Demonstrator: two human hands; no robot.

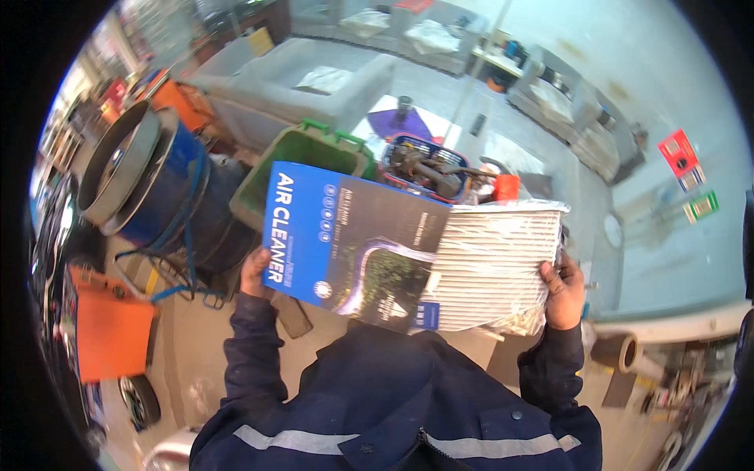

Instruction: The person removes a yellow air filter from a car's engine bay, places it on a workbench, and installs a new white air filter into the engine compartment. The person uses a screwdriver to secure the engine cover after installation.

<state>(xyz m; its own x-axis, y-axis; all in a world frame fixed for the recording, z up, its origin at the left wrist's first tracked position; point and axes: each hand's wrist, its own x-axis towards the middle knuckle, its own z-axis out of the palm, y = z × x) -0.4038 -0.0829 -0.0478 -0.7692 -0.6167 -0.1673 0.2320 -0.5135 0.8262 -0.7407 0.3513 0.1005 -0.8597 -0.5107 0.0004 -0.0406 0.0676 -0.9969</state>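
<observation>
My left hand [254, 272] grips the left edge of a flat blue and dark printed carton [345, 243], tilted slightly in front of me. My right hand [564, 290] is closed on the right edge of a pleated air filter [495, 263] wrapped in clear plastic, thumb on top. The filter's left side meets the carton's right end; whether part of it is still inside the carton or lies behind it I cannot tell. A small blue label [426, 315] shows at the filter's lower left corner.
Beyond the carton stand a green bin [263, 169] and a blue basket [428, 149] full of dark parts. Blue drums [169, 184] on a wheeled frame are at left, an orange panel [110, 334] nearer. Grey sofas [302, 78] lie behind glass; a round roll [615, 352] sits right.
</observation>
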